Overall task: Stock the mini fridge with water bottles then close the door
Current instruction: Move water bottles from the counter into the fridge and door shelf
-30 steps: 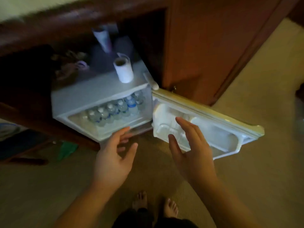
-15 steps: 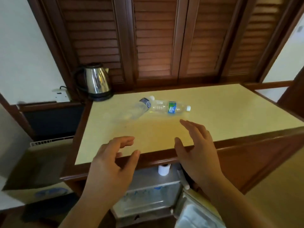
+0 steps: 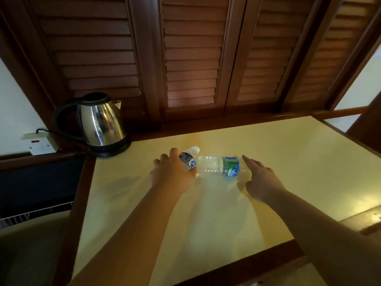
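Cream countertop (image 3: 268, 162) under dark louvred shutters (image 3: 191, 58); steel kettle (image 3: 99, 122) beyond and left of the left hand (image 3: 173, 174); that hand curls over a blue-labelled bottle (image 3: 188, 158) lying flat; the right hand (image 3: 261, 180), fingers spread, reaches the green-labelled bottle (image 3: 220, 166) lying between both hands, not yet gripping.

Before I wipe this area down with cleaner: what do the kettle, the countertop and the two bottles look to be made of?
Kettle: polished metal, likely stainless steel, mirror reflections; black, probably plastic, handle and base. Countertop: smooth pale yellow, perhaps laminate, with a soft sheen; dark wood edging. Bottles: clear thin plastic, see-through, with printed labels.
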A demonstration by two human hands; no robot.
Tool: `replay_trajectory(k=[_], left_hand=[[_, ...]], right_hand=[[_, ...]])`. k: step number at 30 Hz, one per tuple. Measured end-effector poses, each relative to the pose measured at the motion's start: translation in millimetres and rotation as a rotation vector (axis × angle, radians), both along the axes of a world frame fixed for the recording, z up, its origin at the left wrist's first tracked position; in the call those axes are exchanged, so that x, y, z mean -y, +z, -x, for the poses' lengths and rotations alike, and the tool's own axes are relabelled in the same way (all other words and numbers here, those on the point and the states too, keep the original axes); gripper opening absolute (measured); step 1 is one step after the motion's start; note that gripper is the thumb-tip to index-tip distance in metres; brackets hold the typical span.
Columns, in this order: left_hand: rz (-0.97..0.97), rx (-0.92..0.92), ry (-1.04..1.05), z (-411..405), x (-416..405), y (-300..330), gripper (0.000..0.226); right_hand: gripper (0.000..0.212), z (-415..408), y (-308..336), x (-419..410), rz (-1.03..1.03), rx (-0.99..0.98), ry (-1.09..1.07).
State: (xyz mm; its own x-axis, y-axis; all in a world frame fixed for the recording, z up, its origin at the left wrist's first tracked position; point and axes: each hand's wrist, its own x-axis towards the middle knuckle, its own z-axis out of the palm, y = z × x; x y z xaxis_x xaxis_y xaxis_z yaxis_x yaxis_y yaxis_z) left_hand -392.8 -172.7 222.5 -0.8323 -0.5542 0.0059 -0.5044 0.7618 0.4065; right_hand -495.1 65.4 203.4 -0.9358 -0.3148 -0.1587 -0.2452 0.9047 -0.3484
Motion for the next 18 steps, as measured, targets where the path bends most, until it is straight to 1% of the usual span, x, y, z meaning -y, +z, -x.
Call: replay_trajectory(k=[2, 4, 6, 9, 11, 12, 14, 16, 18], left_hand=[[0.079, 0.086, 0.006, 16.4, 2.1, -7.5, 0.082], [0.147, 0.117, 0.017, 22.1, 2.4, -12.8, 0.079], [0.145, 0.125, 0.021, 22.2, 3.3, -17.2, 0.076], [0.061, 0.178, 0.01, 16.7, 7.8, -16.7, 0.081], [0.008, 0.265, 0.01, 6.3, 5.4, -9.5, 0.084], [-0.003, 0.314, 0.011, -1.5, 1.4, -5.4, 0.083], [-0.008, 0.366, 0.019, -20.5, -9.1, 0.2, 0.071], [-0.025, 0.35, 0.042, -44.3, -22.6, 0.0, 0.062], [-0.061, 0.286, 0.058, -71.7, -42.7, -0.2, 0.065]], right_hand=[[0.082, 0.6, -1.8, -3.5, -0.054, -0.089, 0.001], [0.072, -3.4, -6.2, -8.3, -0.108, -0.152, 0.006], [0.063, -9.5, -13.8, -14.3, -0.104, -0.178, 0.021], [0.05, -21.9, -20.5, -24.8, 0.073, -0.159, -0.022], [0.044, -38.2, -22.1, -36.2, 0.194, -0.197, -0.079], [0.041, -50.1, -22.1, -43.4, 0.258, -0.241, -0.114], [0.033, -81.7, -17.9, -61.3, 0.392, -0.337, -0.177], [0.026, -116.0, -10.3, -86.9, 0.517, -0.418, -0.199], [0.023, -146.0, -0.1, -117.2, 0.594, -0.471, -0.202]])
